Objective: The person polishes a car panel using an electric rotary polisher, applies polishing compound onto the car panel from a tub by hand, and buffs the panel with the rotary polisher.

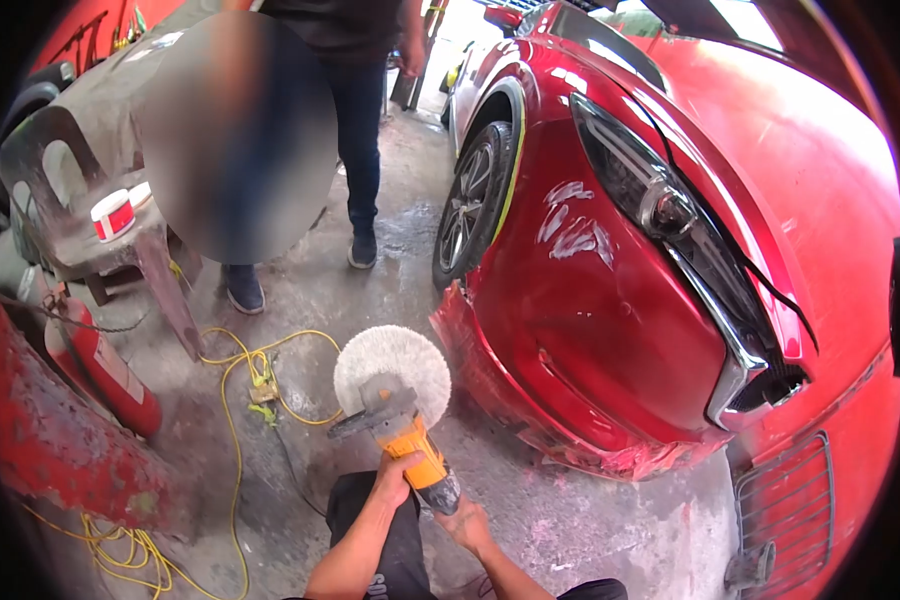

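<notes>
The right hand (pixel 462 522) is closing round the rear of the polisher (pixel 412 437), fingertips unclear; the left hand (pixel 395 480) is wrapping bent fingers round midbody, suiting probable nose-heaviness. At twelve o'clock, the tool is extending its soft pad (pixel 398 358).

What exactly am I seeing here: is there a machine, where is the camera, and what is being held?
There is no robot: a person works with two bare hands. The single picture comes from a camera worn on their head, looking forward and down.

Both hands hold a power tool with a round, fluffy white pad. The left hand grips its orange body, the right hand its dark rear end. The pad is off the red car, whose front corner has whitish smears.

A yellow cord lies on the concrete floor. At left, a tub sits on a plastic chair. Another person stands beyond, partly hidden by a blurred patch.
</notes>
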A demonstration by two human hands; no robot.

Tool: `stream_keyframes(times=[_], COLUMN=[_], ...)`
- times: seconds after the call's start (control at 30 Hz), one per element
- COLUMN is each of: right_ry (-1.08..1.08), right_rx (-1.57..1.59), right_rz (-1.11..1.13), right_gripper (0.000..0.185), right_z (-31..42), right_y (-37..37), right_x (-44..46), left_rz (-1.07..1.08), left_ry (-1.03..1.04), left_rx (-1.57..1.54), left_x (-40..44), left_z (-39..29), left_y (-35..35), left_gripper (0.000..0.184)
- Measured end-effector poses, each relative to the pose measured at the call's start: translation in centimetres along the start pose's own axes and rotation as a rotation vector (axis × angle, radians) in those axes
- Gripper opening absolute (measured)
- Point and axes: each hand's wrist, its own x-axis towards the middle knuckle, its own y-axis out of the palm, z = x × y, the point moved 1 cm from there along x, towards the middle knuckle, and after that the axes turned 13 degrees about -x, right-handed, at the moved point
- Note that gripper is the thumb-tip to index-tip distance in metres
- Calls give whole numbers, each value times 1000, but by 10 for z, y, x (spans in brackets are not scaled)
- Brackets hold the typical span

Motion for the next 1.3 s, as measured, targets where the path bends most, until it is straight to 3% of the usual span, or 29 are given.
stream_keyframes(times=[0.13,0.3,1.13,1.23,1.3], right_ry=[42,5,37,29,41], right_rx=[7,15,-62,-21,-15], right_rz=[72,113,122,53,99], right_gripper=[62,70,73,63,74], right_z=[0,0,-12,-11,-9], right_y=[-6,-11,9,7,5], right_x=[1,0,6,2,3], left_rz=[37,-4,-47,-16,-28], left_ry=[-14,10,12,-18,-18], left_rx=[-7,0,11,2,19], left_x=[-2,-4,1,2,2], left_z=[-3,0,5,5,7], left_y=[1,-1,-6,-7,-9], left_gripper=[60,59,60,59,59])
